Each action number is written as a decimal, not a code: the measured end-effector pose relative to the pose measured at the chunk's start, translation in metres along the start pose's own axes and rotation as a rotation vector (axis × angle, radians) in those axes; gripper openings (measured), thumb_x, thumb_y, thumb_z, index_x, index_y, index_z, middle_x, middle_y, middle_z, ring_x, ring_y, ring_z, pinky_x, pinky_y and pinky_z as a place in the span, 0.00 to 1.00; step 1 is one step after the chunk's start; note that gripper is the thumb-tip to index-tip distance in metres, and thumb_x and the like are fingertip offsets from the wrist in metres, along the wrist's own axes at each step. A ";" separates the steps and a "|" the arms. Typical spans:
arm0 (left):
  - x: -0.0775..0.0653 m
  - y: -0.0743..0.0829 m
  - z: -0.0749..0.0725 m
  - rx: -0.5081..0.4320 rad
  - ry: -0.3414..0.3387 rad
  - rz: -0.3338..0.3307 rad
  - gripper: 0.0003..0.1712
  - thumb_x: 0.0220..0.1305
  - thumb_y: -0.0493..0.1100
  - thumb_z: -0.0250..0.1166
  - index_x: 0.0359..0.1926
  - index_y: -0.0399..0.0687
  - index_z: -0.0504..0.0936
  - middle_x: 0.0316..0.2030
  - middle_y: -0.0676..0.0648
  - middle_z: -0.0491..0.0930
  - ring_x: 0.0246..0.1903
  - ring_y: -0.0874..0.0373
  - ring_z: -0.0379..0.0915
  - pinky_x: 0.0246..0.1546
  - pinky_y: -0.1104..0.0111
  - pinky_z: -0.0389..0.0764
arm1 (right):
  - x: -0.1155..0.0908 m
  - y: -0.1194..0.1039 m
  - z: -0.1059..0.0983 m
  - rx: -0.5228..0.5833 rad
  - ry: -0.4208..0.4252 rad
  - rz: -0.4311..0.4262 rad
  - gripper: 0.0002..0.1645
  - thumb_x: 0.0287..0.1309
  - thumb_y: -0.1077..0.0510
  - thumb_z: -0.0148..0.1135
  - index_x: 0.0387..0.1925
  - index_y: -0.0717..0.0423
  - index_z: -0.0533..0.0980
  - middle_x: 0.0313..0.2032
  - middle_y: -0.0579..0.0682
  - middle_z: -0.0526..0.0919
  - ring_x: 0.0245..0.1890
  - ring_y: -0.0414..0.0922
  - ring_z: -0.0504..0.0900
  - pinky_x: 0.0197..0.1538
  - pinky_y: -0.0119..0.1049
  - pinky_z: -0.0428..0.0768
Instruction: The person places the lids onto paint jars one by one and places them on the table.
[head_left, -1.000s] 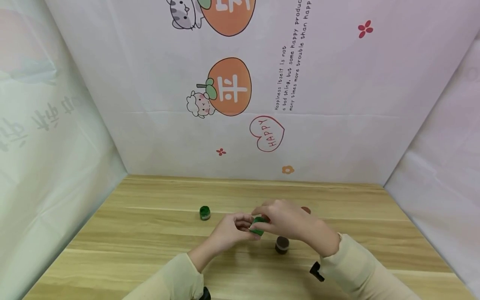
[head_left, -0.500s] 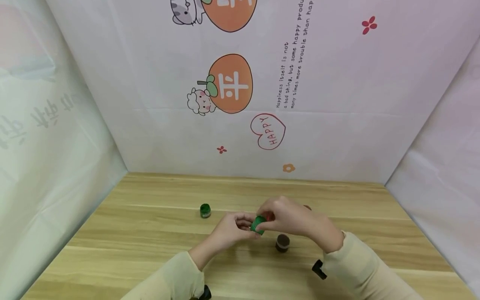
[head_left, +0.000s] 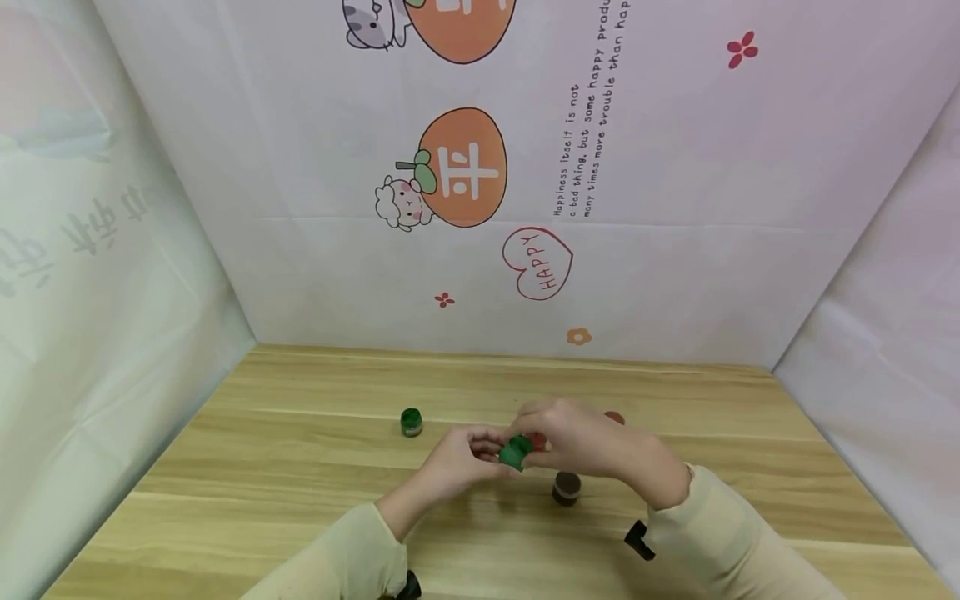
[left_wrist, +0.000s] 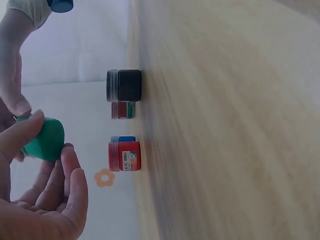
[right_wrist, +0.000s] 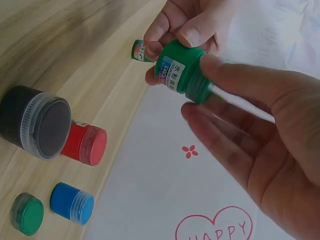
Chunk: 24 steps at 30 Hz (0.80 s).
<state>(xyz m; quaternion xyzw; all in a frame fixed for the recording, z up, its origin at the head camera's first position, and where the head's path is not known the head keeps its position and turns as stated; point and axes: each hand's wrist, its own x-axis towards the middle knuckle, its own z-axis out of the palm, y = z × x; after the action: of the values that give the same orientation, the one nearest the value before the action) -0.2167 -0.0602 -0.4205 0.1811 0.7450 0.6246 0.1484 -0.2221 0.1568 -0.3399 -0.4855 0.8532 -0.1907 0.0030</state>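
Note:
My left hand point(head_left: 459, 460) holds a green paint jar point(right_wrist: 172, 67) with a white label, raised above the table and tilted. In the right wrist view, its thumb and fingers are around the jar's base end. My right hand point(head_left: 581, 440) reaches in from the other side, thumb and fingers pinching the jar's ribbed lid point(right_wrist: 198, 89). Seen from the left wrist, the green jar's smooth bottom faces the camera, and the fingers hide much of the lid end.
On the wood-grain table point(head_left: 300, 508) stand a dark jar point(right_wrist: 37, 120), a red jar point(right_wrist: 82, 142), a blue jar point(right_wrist: 72, 203) and a small green-lidded jar point(right_wrist: 27, 214). Another green jar point(head_left: 411, 422) stands to the left. A white printed sheet point(head_left: 675, 275) rises behind the table.
The green jar has turned a little between my hands. My right fingers have shifted around its lid end, while my left hand keeps nearly the same place.

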 end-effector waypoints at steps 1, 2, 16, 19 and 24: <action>-0.001 0.000 0.000 -0.001 -0.008 0.008 0.21 0.59 0.34 0.76 0.53 0.35 0.84 0.43 0.48 0.86 0.44 0.57 0.82 0.47 0.66 0.82 | 0.000 -0.001 0.000 -0.006 -0.003 0.018 0.14 0.58 0.61 0.76 0.46 0.59 0.86 0.37 0.45 0.84 0.30 0.36 0.78 0.34 0.26 0.79; -0.001 0.000 0.000 -0.003 -0.016 0.012 0.20 0.60 0.34 0.76 0.53 0.35 0.84 0.43 0.48 0.86 0.44 0.57 0.82 0.47 0.66 0.82 | 0.000 -0.001 0.000 -0.014 -0.005 0.038 0.15 0.60 0.58 0.76 0.47 0.60 0.86 0.36 0.44 0.84 0.30 0.34 0.77 0.33 0.25 0.78; -0.002 0.000 0.001 0.006 0.007 -0.023 0.21 0.58 0.35 0.77 0.52 0.37 0.84 0.42 0.49 0.85 0.44 0.58 0.81 0.48 0.65 0.82 | -0.003 0.001 0.003 -0.004 0.014 -0.009 0.20 0.54 0.62 0.79 0.50 0.59 0.86 0.40 0.45 0.84 0.35 0.39 0.81 0.39 0.28 0.81; -0.003 -0.001 0.002 0.008 -0.002 -0.018 0.20 0.58 0.35 0.77 0.52 0.37 0.84 0.43 0.49 0.85 0.44 0.57 0.81 0.48 0.65 0.82 | -0.004 0.000 0.003 0.017 -0.002 0.048 0.20 0.58 0.57 0.77 0.51 0.60 0.85 0.37 0.43 0.82 0.32 0.38 0.79 0.35 0.26 0.78; -0.004 -0.001 0.003 0.024 0.002 -0.018 0.21 0.59 0.35 0.76 0.53 0.35 0.83 0.44 0.48 0.85 0.45 0.56 0.81 0.49 0.65 0.82 | -0.005 0.001 0.005 0.006 0.013 0.073 0.27 0.57 0.50 0.78 0.53 0.61 0.84 0.41 0.47 0.83 0.35 0.40 0.81 0.37 0.29 0.80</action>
<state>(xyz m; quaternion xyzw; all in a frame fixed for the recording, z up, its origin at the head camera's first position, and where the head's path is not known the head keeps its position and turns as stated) -0.2116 -0.0591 -0.4217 0.1757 0.7543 0.6143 0.1512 -0.2190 0.1602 -0.3454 -0.4530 0.8697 -0.1960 0.0059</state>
